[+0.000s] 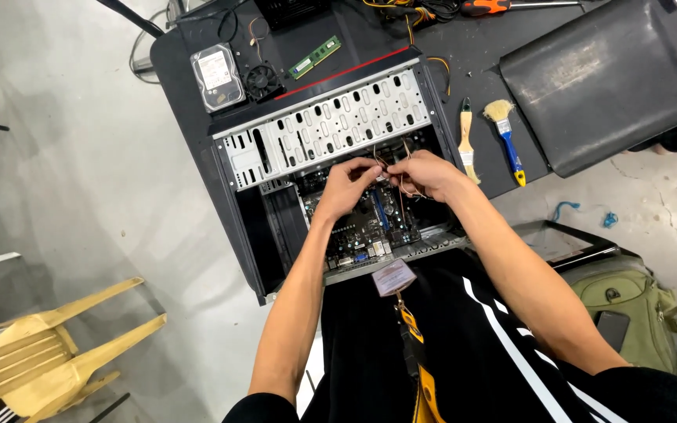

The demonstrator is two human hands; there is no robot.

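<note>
Both hands pinch a bunch of thin wires (392, 168) over the open computer case (331, 141). The left hand (348, 186) and the right hand (426, 172) each have a closed grip on the wires, close together. Just under the grip sits the green board (366, 223), already in the case. The wires look loose, not plugged in yet. Past the grip, on the table (479, 55), lie a hard drive (216, 77), a small fan (263, 81) and a memory stick (315, 56), all still out. Right of the grip lie two brushes (487, 141).
</note>
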